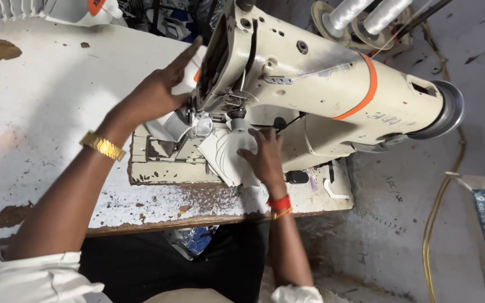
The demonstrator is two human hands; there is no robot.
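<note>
While one big cream sewing machine with an orange band [332,84] fills the upper middle of the frame, two hands work one pale grey piece of cloth [225,154] lying flat and a bit curled under its needle, near the middle. At the left of the needle the left hand [152,95] rests on the cloth with its fingers stretched open, and the right hand [265,157] presses down flat on the cloth, fingers spread, gripping nothing. Two white thread spools [366,14] stand at the top right, one gold watch [103,146] and one red wrist band [279,203] show, the white chipped wooden table [40,112] lies below, and the machine's head hides part of the cloth.
</note>
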